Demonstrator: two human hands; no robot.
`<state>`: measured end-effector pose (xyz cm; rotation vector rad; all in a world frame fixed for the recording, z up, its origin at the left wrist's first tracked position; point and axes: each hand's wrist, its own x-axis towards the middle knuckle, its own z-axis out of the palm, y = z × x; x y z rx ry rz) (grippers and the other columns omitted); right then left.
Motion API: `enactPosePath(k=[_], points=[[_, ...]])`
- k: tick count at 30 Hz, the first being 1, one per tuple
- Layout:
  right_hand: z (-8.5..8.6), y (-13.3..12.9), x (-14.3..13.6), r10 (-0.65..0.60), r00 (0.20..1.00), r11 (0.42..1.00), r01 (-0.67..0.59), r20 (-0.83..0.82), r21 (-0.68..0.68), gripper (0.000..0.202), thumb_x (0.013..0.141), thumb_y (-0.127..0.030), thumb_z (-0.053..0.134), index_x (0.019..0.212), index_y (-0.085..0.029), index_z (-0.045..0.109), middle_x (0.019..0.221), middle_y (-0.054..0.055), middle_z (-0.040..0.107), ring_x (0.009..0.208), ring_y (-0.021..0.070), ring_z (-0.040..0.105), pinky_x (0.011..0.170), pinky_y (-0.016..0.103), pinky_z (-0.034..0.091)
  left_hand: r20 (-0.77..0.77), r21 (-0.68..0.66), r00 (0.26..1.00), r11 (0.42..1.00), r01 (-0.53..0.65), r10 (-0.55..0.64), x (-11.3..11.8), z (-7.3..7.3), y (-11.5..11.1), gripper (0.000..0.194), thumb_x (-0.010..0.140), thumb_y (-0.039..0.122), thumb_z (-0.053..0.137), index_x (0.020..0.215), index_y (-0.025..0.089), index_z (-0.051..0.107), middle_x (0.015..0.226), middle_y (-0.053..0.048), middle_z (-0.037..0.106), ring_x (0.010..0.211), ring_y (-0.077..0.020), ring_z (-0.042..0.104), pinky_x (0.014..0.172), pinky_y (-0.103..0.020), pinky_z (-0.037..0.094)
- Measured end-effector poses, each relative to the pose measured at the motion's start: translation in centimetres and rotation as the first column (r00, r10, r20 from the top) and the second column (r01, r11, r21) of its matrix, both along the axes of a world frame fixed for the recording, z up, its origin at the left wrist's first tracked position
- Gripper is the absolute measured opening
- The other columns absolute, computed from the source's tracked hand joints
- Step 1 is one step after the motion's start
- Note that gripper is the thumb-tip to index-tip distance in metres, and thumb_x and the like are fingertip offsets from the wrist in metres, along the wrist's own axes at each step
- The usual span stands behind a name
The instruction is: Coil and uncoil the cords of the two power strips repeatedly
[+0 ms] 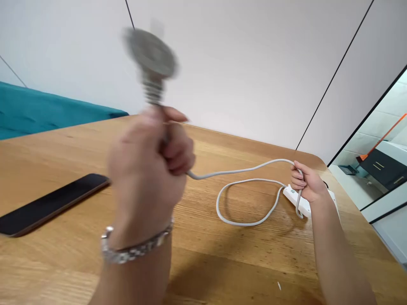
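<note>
A gray plug (154, 53), blurred, is held up above the desk (203, 148), with its ribbed neck pointing down into the left hand (151, 146). This hand is curled firmly around the gray cord (238, 170) just below the neck. From the lower side of the fist, the cord is led across to the right hand (307, 182), by which it is pinched between thumb and bent fingers. Below, a loop of the cord is laid on the wood and joined to the white power strip (295, 198), partly covered by the right hand; whether the strip is touched cannot be told. The step in hand is judged to be the arranging of the cord; for the next move, both grips should be coordinated and the slack guided without twisting. Farther left, a dark phone (57, 203) is seen lying flat.
</note>
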<state>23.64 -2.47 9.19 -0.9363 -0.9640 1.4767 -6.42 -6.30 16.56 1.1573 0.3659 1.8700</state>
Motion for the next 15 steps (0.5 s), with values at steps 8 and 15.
enactPosePath(k=[8,15], points=[[1.6,-2.9,-6.6,-0.198,0.98,0.896,0.184,-0.007,0.404,0.024,0.079,-0.041,0.064,0.084,-0.019,0.056,0.059,-0.007,0.046,0.038,0.0039,0.035,0.037,0.018,0.023,0.042,-0.379,0.924,0.85,0.366,-0.38,8.0,-4.0,0.7,0.027,0.082,0.037,0.061,0.069,0.018,0.047,0.051,0.009,0.022,0.04,-0.004,0.018,0.038,-0.016,0.015],[-0.3,-5.5,-11.8,-0.171,0.868,0.734,-0.204,0.467,0.647,0.026,0.088,-0.041,0.055,0.074,-0.021,0.045,0.06,-0.007,0.039,0.05,0.0077,0.035,0.047,0.022,0.028,0.163,-0.526,0.891,0.726,0.442,-0.424,9.0,-4.5,1.3,0.037,0.076,0.048,0.065,0.065,0.017,0.047,0.052,0.007,0.031,0.043,-0.0046,0.029,0.039,-0.017,0.025]])
